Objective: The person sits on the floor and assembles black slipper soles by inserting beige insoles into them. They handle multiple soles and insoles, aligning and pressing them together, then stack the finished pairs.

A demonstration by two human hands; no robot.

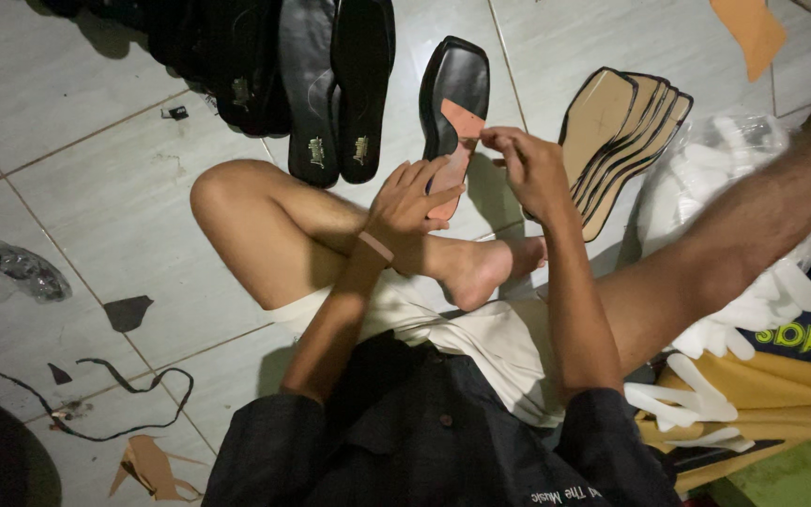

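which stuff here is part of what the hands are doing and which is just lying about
In hand:
- left hand
- right hand
- black shoe
- tan insole liner

Lying about:
- stack of tan soles
- black sandals
- white inserts
- leather scraps
- plastic wrap

Tight around the hands, open tile on the left.
Black soles (335, 84) block the upper left, stacked tan soles (626, 141) and the white pieces (753, 235) block the right, bent leg (274, 230) sits below. Bare tile (68, 113) far left is passable; scraps (129, 312) and cord (124, 385) litter the lower left.
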